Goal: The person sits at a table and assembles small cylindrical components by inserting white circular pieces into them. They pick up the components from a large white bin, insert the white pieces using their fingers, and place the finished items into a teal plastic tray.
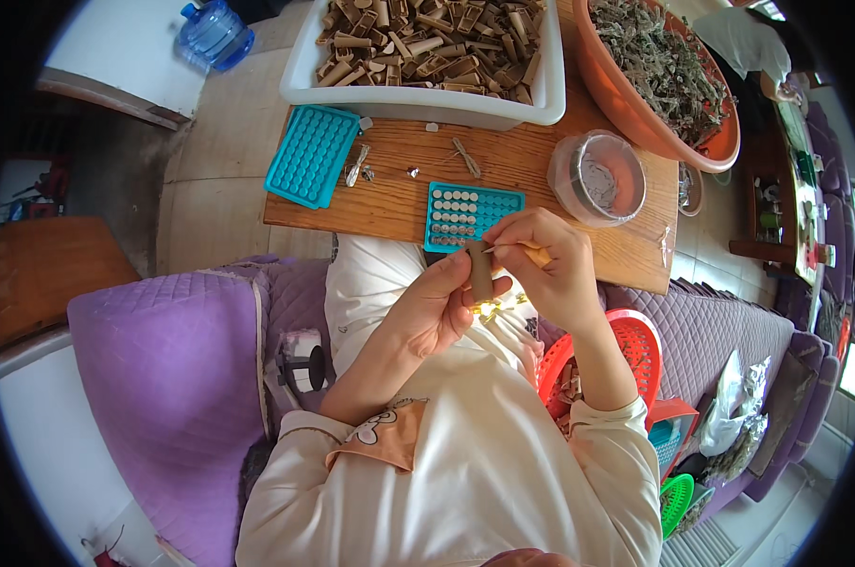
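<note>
Head view, looking down over a lap. A wooden table [389,203] in front, small and rectangular, set on a pale tiled floor [219,142]. Purple quilted sofa [172,369] under and to both sides of the person, more purple cushions running off to the right. A blue water jug [215,33] on the floor at upper left.

On the table, counted: one white tub [427,99] heaped with brown cardboard tubes; one orange basin [720,146] full of dried grey-green plant stuff, overhanging the right end; one clear round tub [599,178] with grey contents; two teal trays with rows of round holes. One teal tray [312,154] at the left edge, seemingly unfilled; the other teal tray [470,214] at the near edge, some holes filled with pale round ends. A few loose scraps between the trays.

Beside the right hip, one red plastic basket [626,345]; lower down, one green basket [675,501].

Left hand [437,307] closed around a short brown tube [480,271], held upright between thumb and fingers, above the lap and just below the near tray. Right hand [545,265] pinched narrow on a thin stick [512,249], its tip touching the top of the tube. Both hands touching each other at the tube.
</note>
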